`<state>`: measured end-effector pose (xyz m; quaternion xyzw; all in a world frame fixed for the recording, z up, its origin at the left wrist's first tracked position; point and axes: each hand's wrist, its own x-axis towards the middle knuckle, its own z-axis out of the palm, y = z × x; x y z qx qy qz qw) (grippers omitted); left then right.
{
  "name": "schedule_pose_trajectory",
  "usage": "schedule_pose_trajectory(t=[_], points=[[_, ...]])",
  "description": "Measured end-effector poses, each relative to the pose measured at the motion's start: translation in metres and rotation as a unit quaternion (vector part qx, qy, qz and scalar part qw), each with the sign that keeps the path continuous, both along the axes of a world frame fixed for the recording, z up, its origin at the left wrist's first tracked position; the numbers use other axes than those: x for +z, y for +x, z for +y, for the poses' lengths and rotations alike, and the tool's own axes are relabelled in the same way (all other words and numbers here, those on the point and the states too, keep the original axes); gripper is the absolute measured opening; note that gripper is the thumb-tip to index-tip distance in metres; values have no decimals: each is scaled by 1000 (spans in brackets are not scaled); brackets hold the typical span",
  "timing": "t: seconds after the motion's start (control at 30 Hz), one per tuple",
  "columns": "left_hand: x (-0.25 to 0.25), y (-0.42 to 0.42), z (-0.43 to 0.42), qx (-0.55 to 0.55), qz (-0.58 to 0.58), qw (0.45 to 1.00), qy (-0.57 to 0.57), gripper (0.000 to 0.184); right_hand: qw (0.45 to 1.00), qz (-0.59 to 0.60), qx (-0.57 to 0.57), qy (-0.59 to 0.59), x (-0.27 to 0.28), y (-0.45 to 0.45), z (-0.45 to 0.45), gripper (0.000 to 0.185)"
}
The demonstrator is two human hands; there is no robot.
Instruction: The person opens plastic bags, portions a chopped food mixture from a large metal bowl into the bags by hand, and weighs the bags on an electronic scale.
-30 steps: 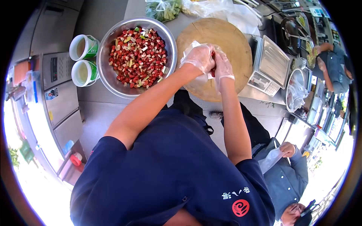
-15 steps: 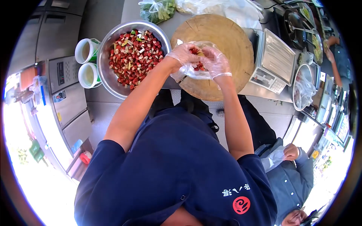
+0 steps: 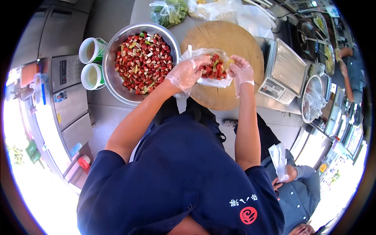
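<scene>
A clear plastic bag of cut red chillies lies open on a round wooden chopping block. My left hand, in a clear plastic glove, is closed on the bag's left edge. At the bag's right side, my gloved right hand pinches a small yellowish piece; its exact kind is unclear. Left of the block stands a large steel bowl of cut red chillies with some green and pale bits.
A digital scale stands right of the block, with a basin of plastic bags beyond. Bagged greens lie behind. Two white tubs stand left of the bowl. Another person's hand holds clear plastic at lower right.
My hands have parted; the right moved right with the yellowish piece. More of the bag's chillies show. The other person's clear plastic now stands more upright.
</scene>
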<state>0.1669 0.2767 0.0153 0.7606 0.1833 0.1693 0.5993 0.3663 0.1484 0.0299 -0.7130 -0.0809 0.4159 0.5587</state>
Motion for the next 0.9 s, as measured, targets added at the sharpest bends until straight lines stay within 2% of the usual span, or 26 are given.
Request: schedule_pose_trajectory(t=[0.07, 0.13, 0.23, 0.33, 0.4, 0.5, 0.6, 0.67, 0.7, 0.73, 0.77, 0.83, 0.9], points=[[33, -23, 4, 26, 15, 999, 12, 34, 999, 25, 29, -27, 6, -7, 12, 22], [53, -47, 12, 31, 123, 992, 20, 35, 999, 30, 30, -1, -1, -13, 29, 21], [47, -80, 12, 100, 155, 983, -12, 25, 998, 33, -15, 41, -9, -16, 46, 19], [14, -120, 8, 155, 145, 974, -77, 28, 999, -26, 23, -26, -9, -6, 52, 18], [-4, -141, 5, 178, 143, 970, -86, 26, 999, -45, 15, -21, -19, 5, 55, 18], [-7, -155, 2, 221, 136, 958, -124, 28, 997, -67, 2, -26, -35, 24, 70, 18], [0, -162, 7, 227, 190, 943, -152, 32, 995, -66, 16, -73, -52, 42, 90, 20], [3, -170, 11, 262, 174, 939, -140, 30, 993, -105, 48, -11, -79, 59, 100, 23], [1, -177, 13, 284, 161, 936, -136, 27, 972, -220, 54, -60, -81, 62, 104, 24], [-11, -186, 13, 323, 144, 928, -120, 19, 934, -337, 55, -104, -76, 62, 113, 25], [-12, -196, 18, 335, 148, 923, -119, 19, 935, -333, 66, -99, -61, 47, 123, 25], [-11, -214, 25, 345, 302, 884, -90, 10, 966, -244, 81, 9, -15, -1, 122, 24], [-8, -216, 27, 359, 324, 865, -138, 8, 930, -231, 284, 14, 14, -72, 121, 22]])
